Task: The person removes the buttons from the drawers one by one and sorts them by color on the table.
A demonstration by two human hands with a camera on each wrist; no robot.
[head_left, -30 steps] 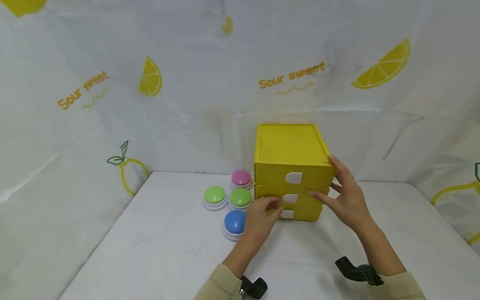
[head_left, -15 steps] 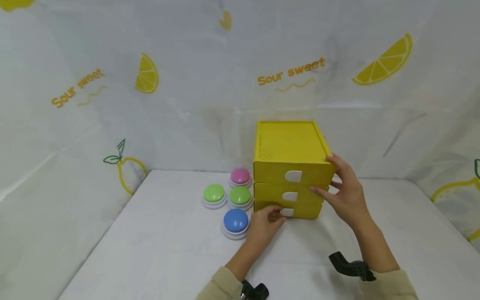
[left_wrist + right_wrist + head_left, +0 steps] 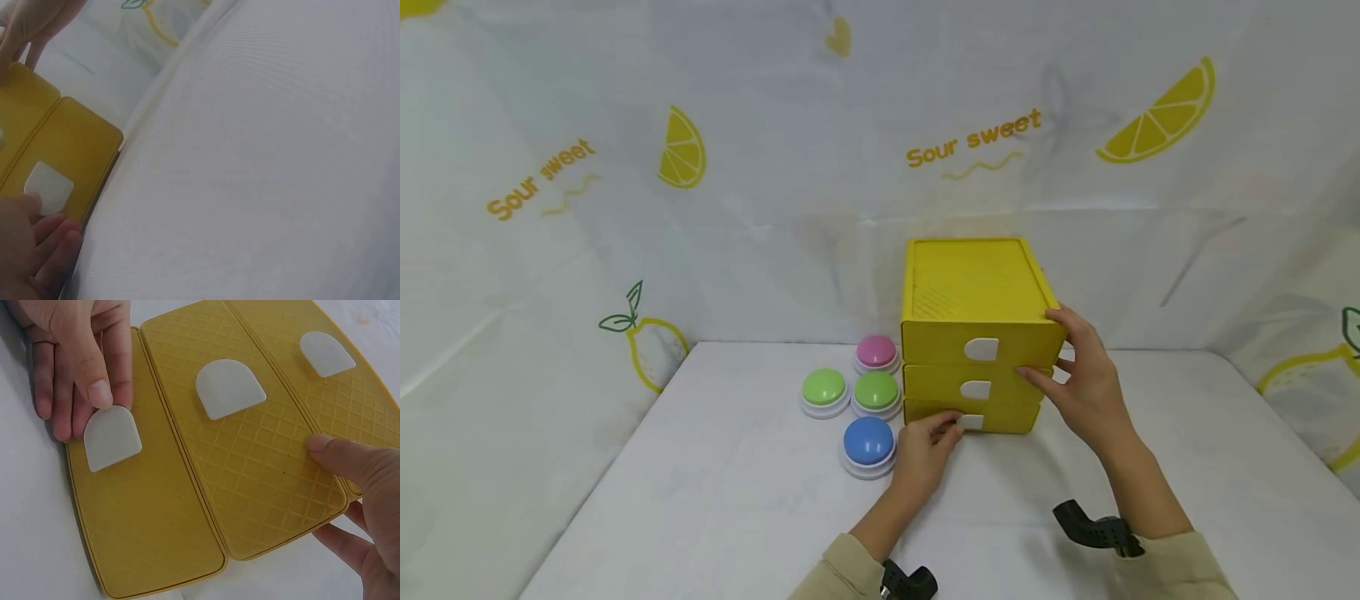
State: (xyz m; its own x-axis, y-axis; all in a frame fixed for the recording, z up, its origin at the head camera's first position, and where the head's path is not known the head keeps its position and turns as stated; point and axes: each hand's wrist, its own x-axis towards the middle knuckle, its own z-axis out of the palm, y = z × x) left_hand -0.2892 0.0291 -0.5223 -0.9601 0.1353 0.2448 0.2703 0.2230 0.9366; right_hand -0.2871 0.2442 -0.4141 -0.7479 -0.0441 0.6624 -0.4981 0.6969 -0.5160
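Note:
A yellow three-tier drawer box (image 3: 977, 279) stands on the white table, all its drawers closed. Each front has a white handle tab. My left hand (image 3: 921, 454) is at the lowest drawer, its thumb and fingers pinching the edge of the bottom handle (image 3: 113, 439). In the left wrist view that handle (image 3: 49, 187) shows beside the thumb. My right hand (image 3: 1090, 387) holds the box's right side: the thumb presses the front near the seam between the upper drawers, while the fingers lie along the side. Its fingertips behind the box are partly hidden.
Left of the box sit dome push buttons on white bases: a pink one (image 3: 876, 352), two green, the nearer to the box being this green button (image 3: 876, 390), and a blue one (image 3: 868, 442) close to my left wrist. A lemon-print sheet (image 3: 775, 208) hangs behind the table.
My left hand has moved down from the middle drawer's level to the bottom handle and now pinches it. My right hand keeps its hold on the box. The view has shifted slightly.

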